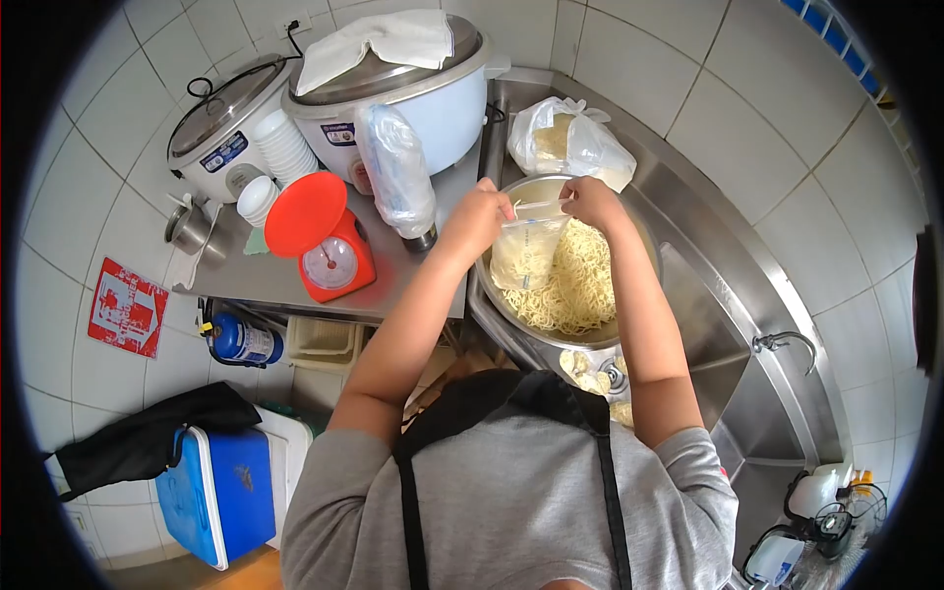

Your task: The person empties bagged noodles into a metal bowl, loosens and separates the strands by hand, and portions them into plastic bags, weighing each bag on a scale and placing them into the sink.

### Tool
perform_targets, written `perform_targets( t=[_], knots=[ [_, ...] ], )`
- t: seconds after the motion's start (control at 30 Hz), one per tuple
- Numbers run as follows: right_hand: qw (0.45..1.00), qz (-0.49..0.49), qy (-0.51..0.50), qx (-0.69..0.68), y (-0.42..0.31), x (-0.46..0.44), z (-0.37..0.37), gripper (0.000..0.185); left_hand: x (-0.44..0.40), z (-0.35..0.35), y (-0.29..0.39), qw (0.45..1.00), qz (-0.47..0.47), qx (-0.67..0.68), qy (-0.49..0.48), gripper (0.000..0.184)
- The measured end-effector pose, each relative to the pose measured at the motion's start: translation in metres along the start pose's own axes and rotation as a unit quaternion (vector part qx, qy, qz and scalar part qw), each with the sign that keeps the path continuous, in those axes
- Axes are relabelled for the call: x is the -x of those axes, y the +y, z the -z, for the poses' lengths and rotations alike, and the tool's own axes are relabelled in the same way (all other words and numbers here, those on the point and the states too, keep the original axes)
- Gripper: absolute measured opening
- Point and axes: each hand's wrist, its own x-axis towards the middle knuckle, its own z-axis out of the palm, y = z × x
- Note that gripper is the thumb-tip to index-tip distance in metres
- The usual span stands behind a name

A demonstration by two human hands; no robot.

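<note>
Between my two hands hangs a clear plastic bag (524, 258) with pale noodles inside. My left hand (480, 218) is closed on the left side of the bag's top edge. At the right end of that edge, my right hand (592, 203) pinches the plastic. Beneath and around the bag is a large metal bowl (644, 246) holding a heap of yellow noodles (582, 285). The bag hangs over the bowl's left part and hides some of the noodles.
A red scale (339, 258), a wrapped bottle (396, 172), stacked white cups (285, 147) and two large cookers (403, 113) stand left on the steel counter. Behind the bowl lies a white plastic bag (600, 147). A faucet (787, 341) is at the right.
</note>
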Motion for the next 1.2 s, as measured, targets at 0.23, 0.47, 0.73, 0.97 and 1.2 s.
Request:
perform_targets(
  t=[0.23, 0.47, 0.73, 0.97, 1.2],
  knots=[
    [1.0, -0.009, 0.02, -0.015, -0.005, 0.01, 0.009, 0.016, 0.008, 0.0, 0.022, 1.0, 0.011, 0.0, 0.028, 0.015],
    [0.995, 0.041, 0.004, -0.088, -0.008, 0.01, 0.016, 0.016, 0.001, -0.004, -0.003, 0.983, 0.089, -0.005, -0.162, 0.031],
    [0.987, 0.03, -0.038, -0.151, -0.014, 0.014, 0.024, 0.017, -0.01, 0.02, 0.019, 0.902, 0.214, 0.283, -0.246, 0.047],
    [0.899, 0.138, -0.065, -0.411, -0.009, 0.038, 0.048, 0.035, 0.008, 0.082, 0.079, 0.879, 0.147, 0.439, -0.11, 0.047],
    [0.975, 0.106, -0.152, 0.125, 0.06, 0.039, -0.053, 0.079, 0.043, 0.196, 0.113, 0.91, 0.073, 0.403, 0.063, 0.047]
  ],
)
